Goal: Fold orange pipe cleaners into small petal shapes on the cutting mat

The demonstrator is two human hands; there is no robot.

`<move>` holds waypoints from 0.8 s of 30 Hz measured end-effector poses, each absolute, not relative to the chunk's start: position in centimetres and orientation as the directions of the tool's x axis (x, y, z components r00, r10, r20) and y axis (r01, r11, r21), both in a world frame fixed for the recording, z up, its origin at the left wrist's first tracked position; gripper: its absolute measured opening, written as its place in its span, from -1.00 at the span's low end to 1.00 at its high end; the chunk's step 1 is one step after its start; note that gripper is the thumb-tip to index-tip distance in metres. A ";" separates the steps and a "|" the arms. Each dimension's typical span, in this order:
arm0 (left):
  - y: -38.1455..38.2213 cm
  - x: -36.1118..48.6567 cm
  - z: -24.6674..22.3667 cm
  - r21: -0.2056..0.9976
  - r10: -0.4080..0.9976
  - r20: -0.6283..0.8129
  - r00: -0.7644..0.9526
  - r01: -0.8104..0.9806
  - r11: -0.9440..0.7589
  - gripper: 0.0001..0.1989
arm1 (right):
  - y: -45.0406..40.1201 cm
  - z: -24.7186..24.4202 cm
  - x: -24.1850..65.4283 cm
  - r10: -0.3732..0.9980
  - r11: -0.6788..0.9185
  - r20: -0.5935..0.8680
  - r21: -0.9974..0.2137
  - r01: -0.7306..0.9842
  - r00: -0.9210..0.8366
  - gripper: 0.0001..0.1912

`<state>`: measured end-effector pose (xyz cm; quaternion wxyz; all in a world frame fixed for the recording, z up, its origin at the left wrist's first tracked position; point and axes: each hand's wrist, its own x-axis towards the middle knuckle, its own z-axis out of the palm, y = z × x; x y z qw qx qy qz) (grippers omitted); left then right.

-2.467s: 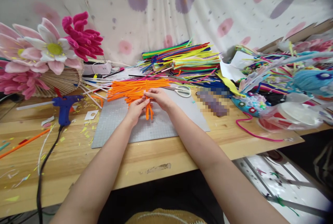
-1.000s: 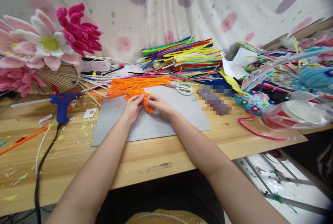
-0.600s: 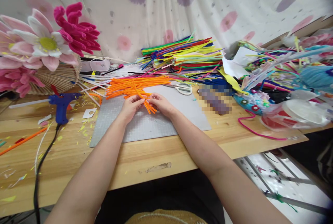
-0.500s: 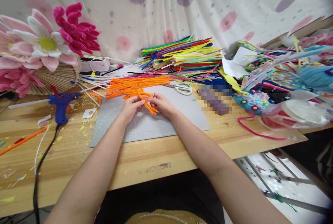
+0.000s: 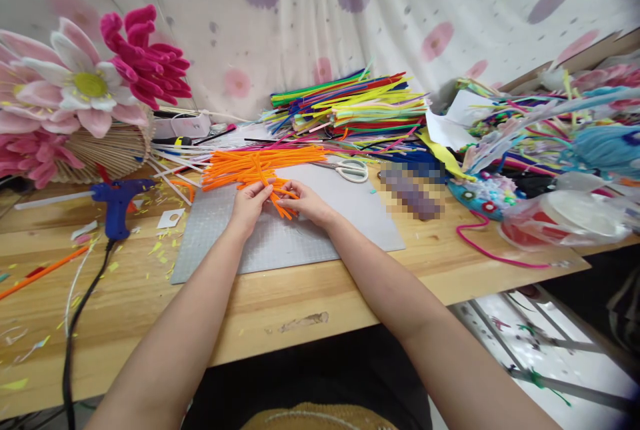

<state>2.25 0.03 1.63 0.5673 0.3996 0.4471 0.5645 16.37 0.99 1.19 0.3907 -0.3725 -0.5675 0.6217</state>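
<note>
Orange pipe cleaners in a small bunch (image 5: 284, 209) are pinched between the fingers of my left hand (image 5: 250, 205), their ends fanning toward me. My right hand (image 5: 306, 202) closes its fingertips on the right side of the same bunch. Just behind my hands, a larger pile of orange pipe cleaners (image 5: 230, 167) lies across the back edge of a grey cutting mat (image 5: 300, 247). White-handled scissors (image 5: 351, 171) rest on the mat's back right part.
A blue glue gun (image 5: 117, 207) with a black cord stands at left, near fabric flowers (image 5: 90, 85). Coloured pipe cleaners (image 5: 350, 105) are heaped at the back. A clear plastic container (image 5: 565, 220) and a pink strand (image 5: 480, 250) lie at right.
My left hand has shifted slightly left with the bunch. My right fingers have moved lower along it, and the bunch's ends have swung a little to the left.
</note>
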 end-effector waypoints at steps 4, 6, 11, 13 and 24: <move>0.2 2.5 1.8 0.941 0.993 -0.059 -0.101 -0.339 0.021 -0.70 | 1.2 1.1 16.7 0.868 -0.108 -0.035 -0.987 -0.120 -0.495 -0.59; 0.3 2.4 1.9 0.926 0.988 -0.085 -0.128 -0.377 0.031 -0.73 | 1.2 1.1 16.7 0.843 -0.118 -0.031 -0.985 -0.129 -0.536 -0.56; 0.5 2.0 2.1 0.915 0.981 -0.120 -0.150 -0.401 0.051 -0.74 | 0.8 1.3 16.7 0.823 -0.087 -0.028 -0.993 -0.078 -0.567 -0.61; 0.4 1.8 2.0 0.916 0.984 -0.118 -0.132 -0.396 0.056 -0.79 | 0.8 1.3 16.7 0.838 -0.075 -0.028 -0.995 -0.064 -0.545 -0.67; 0.1 1.7 2.6 0.841 0.982 -0.188 0.012 -0.514 0.168 -0.86 | 0.8 0.9 16.1 0.875 0.153 0.077 -0.981 0.121 -0.478 -0.93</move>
